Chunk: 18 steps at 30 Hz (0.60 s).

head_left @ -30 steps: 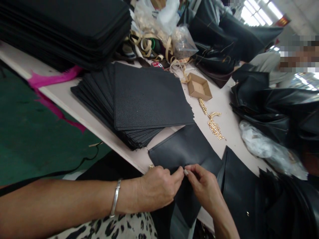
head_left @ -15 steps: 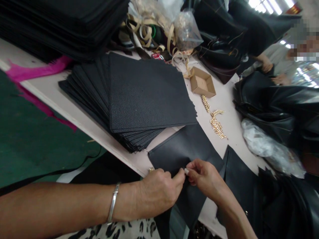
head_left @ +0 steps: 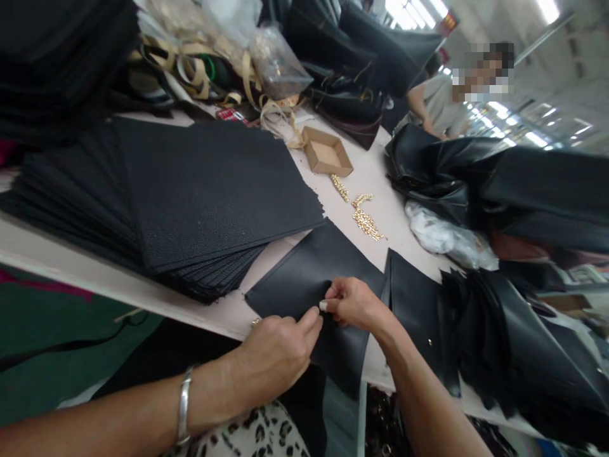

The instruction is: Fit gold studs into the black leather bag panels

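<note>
A smooth black leather piece (head_left: 297, 270) lies at the table's front edge, its lower part hanging over. On it my left hand (head_left: 283, 346), with a silver bangle at the wrist, is closed, thumb and index finger pinched at the leather. Touching the same spot, my right hand (head_left: 352, 303) is closed too, thumb and fingertips on the leather, which puckers there. Any small part between the fingertips is hidden. Behind my left hand sits a small gold metal piece (head_left: 255, 322). Small gold metal fittings (head_left: 365, 221) lie in clusters beyond the leather.
A fanned stack of grainy black leather panels (head_left: 223, 190) lies left of the hands. An open cardboard box (head_left: 328, 152) stands farther back. On the right are more black leather pieces (head_left: 413, 304) and a clear plastic bag (head_left: 447, 235). Another person (head_left: 440, 101) is at the far side.
The view has swung to the right, so the table's things sit farther left in the picture. Both hands stay at the same spot on the leather piece.
</note>
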Each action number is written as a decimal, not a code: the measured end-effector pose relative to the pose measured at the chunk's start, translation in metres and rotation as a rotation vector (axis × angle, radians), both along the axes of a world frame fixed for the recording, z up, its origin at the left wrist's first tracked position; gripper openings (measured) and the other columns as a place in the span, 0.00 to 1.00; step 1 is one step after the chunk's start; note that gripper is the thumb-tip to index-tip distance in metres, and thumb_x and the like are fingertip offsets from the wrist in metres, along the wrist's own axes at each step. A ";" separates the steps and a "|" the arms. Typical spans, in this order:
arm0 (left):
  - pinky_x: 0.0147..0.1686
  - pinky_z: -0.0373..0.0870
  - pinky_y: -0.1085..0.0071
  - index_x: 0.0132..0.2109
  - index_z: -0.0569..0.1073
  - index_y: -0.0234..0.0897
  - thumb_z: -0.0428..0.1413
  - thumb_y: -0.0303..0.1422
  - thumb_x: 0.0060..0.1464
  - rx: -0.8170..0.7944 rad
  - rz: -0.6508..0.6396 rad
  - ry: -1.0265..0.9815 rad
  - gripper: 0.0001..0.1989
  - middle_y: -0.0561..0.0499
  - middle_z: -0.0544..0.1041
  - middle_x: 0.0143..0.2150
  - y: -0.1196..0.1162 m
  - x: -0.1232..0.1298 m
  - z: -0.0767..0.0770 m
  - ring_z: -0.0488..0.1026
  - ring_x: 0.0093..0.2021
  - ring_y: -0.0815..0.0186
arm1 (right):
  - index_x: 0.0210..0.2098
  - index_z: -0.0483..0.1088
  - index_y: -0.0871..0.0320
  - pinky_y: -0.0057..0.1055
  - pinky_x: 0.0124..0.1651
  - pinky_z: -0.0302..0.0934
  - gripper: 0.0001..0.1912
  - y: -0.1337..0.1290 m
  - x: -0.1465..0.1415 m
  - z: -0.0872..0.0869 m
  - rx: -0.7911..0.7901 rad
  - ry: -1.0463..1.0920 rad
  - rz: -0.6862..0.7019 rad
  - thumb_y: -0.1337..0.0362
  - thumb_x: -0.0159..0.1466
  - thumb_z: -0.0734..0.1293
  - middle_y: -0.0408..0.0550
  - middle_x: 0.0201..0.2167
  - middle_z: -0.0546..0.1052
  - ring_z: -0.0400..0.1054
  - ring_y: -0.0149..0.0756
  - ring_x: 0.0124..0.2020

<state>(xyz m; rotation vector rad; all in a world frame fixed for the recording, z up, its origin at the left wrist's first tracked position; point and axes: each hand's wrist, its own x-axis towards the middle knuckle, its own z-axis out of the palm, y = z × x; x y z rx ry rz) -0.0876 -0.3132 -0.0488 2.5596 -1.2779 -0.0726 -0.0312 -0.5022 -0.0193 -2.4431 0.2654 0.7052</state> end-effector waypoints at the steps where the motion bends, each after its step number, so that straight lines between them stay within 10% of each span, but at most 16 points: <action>1: 0.28 0.75 0.63 0.63 0.68 0.28 0.52 0.28 0.59 0.001 0.007 -0.001 0.25 0.40 0.75 0.57 0.000 0.000 0.002 0.78 0.32 0.60 | 0.25 0.71 0.56 0.23 0.21 0.55 0.05 0.001 -0.002 0.001 -0.012 -0.039 -0.004 0.69 0.55 0.71 0.38 0.15 0.72 0.67 0.29 0.17; 10: 0.31 0.77 0.64 0.59 0.72 0.35 0.48 0.24 0.61 -0.101 0.069 -0.003 0.20 0.42 0.76 0.55 0.002 -0.001 -0.006 0.80 0.35 0.59 | 0.46 0.75 0.59 0.37 0.45 0.64 0.16 -0.047 -0.068 0.013 -0.244 -0.520 -0.270 0.57 0.63 0.68 0.56 0.41 0.78 0.73 0.48 0.45; 15: 0.33 0.76 0.65 0.58 0.72 0.38 0.47 0.24 0.62 -0.180 0.060 0.082 0.20 0.45 0.76 0.51 -0.001 -0.006 -0.002 0.80 0.37 0.59 | 0.53 0.73 0.59 0.34 0.29 0.65 0.27 -0.063 -0.092 0.000 0.058 -0.525 -0.452 0.52 0.58 0.69 0.45 0.28 0.77 0.72 0.40 0.27; 18: 0.40 0.75 0.64 0.64 0.65 0.39 0.49 0.25 0.61 -0.344 0.059 0.245 0.24 0.45 0.75 0.50 -0.001 -0.013 0.005 0.78 0.40 0.60 | 0.52 0.73 0.59 0.34 0.35 0.67 0.28 -0.064 -0.088 0.002 0.172 -0.573 -0.422 0.51 0.56 0.68 0.46 0.33 0.79 0.73 0.39 0.33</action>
